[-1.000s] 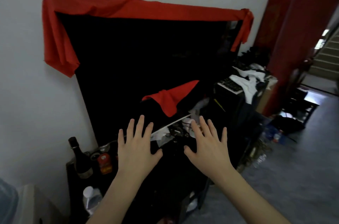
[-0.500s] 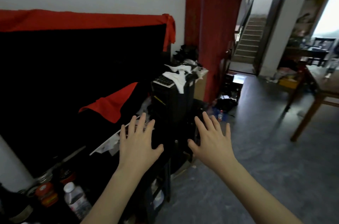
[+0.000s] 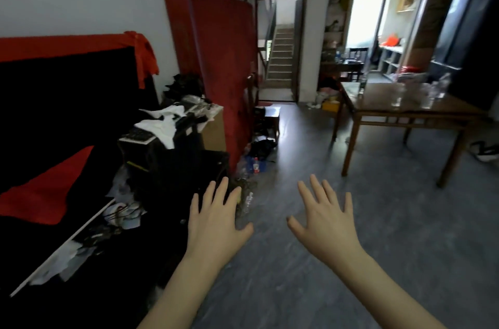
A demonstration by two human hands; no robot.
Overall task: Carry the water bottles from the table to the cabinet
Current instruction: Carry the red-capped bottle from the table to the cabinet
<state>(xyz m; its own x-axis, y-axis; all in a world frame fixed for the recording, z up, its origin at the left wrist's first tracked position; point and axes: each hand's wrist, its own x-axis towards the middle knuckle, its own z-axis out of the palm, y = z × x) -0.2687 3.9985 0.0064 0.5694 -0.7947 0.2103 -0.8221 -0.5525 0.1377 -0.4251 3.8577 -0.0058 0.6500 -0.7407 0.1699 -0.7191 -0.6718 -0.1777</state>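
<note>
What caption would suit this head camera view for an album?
Both hands, left hand and right hand, open and empty, face the wooden table bearing clear water bottles.

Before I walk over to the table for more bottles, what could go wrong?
Loose bottles and clutter lie on the floor by the red panel; stepping there could trip you. The clear water bottles stand crowded on the table, so one could tip. Both the left hand and the right hand are empty.

surface (image 3: pixel 383 110): brown wood, glossy top | water bottles (image 3: pixel 428 98): clear plastic | floor (image 3: pixel 351 220): grey stone-like, smooth, faint sheen | drape (image 3: pixel 143 59): red cloth, matt | upright panel (image 3: pixel 213 59): red, matt
</note>
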